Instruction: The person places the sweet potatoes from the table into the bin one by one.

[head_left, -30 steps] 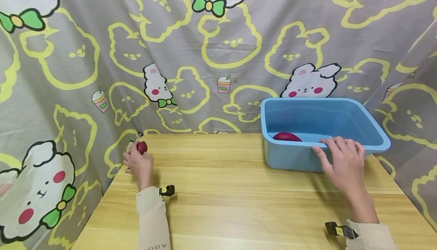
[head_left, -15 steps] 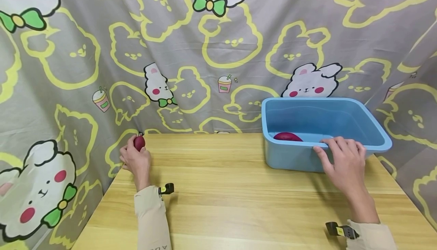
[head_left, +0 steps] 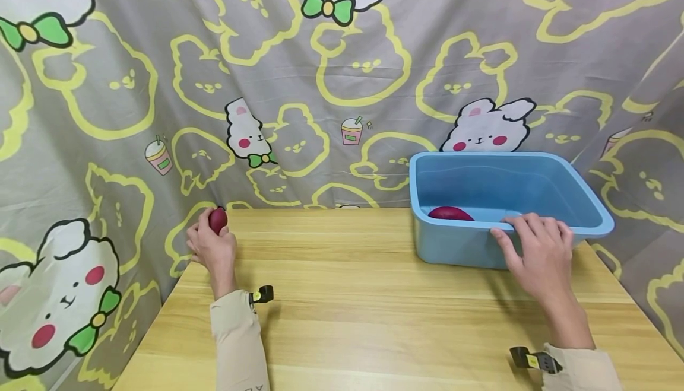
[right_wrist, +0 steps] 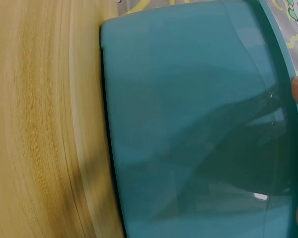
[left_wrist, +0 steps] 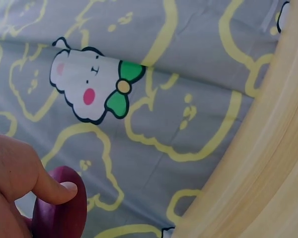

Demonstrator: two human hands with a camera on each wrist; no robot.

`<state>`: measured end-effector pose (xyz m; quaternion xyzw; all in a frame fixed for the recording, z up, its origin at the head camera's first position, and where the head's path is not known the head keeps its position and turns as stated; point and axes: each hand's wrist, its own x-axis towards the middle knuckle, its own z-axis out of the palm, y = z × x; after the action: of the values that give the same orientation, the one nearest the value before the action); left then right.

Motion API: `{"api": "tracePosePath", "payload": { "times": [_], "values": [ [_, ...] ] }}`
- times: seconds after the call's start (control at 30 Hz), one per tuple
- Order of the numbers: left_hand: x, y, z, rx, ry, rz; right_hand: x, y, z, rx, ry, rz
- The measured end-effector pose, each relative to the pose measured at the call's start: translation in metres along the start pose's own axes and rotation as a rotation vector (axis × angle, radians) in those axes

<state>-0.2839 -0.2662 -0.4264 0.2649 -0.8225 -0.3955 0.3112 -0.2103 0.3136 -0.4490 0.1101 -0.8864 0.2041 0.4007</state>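
Note:
In the head view my left hand [head_left: 212, 250] holds a smooth dark-red oval thing [head_left: 218, 221] at the table's far left corner, by the curtain. The left wrist view shows the thumb pressed on this dark-red thing [left_wrist: 60, 208]; its lower part is cut off there, and its kind is not clear. My right hand [head_left: 540, 254] grips the near rim of a blue plastic tub [head_left: 465, 245], fingers over the edge and thumb outside. Inside the tub lies another dark-red rounded thing [head_left: 450, 213], partly hidden by the near wall.
The tub stands at the back right of the wooden table [head_left: 342, 308]. A grey curtain [head_left: 299, 76] with rabbits and yellow outlines hangs behind and along the left side. Small black cameras [head_left: 262, 294] sit on both wrists.
My left hand has drawn slightly left with the dark-red thing, which has tipped more upright. A small dark and pale piece seen behind it earlier is now mostly hidden. The right hand stays put.

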Motion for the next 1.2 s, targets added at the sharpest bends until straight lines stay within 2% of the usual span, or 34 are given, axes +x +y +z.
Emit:
{"api": "tracePosePath", "payload": {
  "times": [0.27, 0.5, 1.2],
  "values": [
    [-0.001, 0.005, -0.002, -0.045, 0.015, 0.016, 0.0, 0.0, 0.0, -0.001, -0.002, 0.002],
    [-0.003, 0.01, -0.005, -0.077, 0.043, 0.064, 0.0, 0.0, 0.0, -0.002, 0.0, -0.003],
    [-0.009, 0.026, -0.011, -0.137, 0.01, 0.159, 0.0, 0.0, 0.0, -0.004, 0.0, 0.005]
  ]
}}
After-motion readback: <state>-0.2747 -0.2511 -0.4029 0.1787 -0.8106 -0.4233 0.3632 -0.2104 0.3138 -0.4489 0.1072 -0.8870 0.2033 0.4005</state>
